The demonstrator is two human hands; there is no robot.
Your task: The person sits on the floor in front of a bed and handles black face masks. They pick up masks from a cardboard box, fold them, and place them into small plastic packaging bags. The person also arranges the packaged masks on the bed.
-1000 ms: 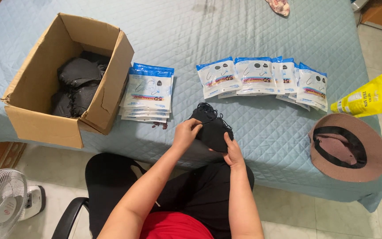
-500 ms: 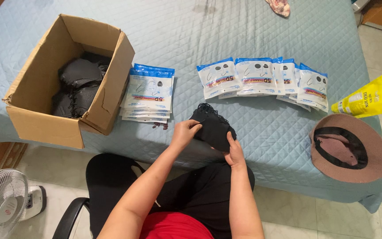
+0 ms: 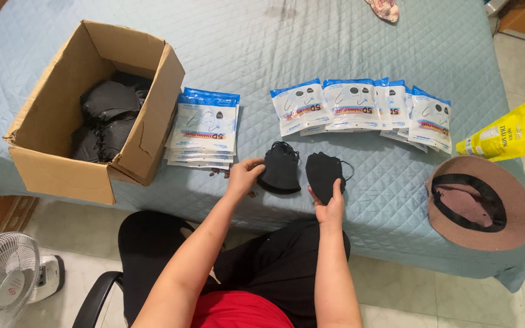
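i pinch one stack of black face masks (image 3: 279, 170) in my left hand (image 3: 244, 174) and another black mask stack (image 3: 324, 173) in my right hand (image 3: 331, 205), keeping the two apart and flat on the quilted bed (image 3: 244, 54).

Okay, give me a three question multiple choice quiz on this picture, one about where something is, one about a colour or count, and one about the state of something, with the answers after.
1. Where does the stack of white and blue packets lie?
A. inside the box
B. just right of the cardboard box
C. on the hat

2. What colour are the two masks at the hands?
A. white
B. yellow
C. black

3. How does the brown hat lie?
A. brim down
B. opening up
C. folded flat

Answers: 1 B, the stack sits against the box's right wall. 2 C, the left hand touches the left black mask and the right hand the right black mask. 3 B, its dark inner band faces the camera.
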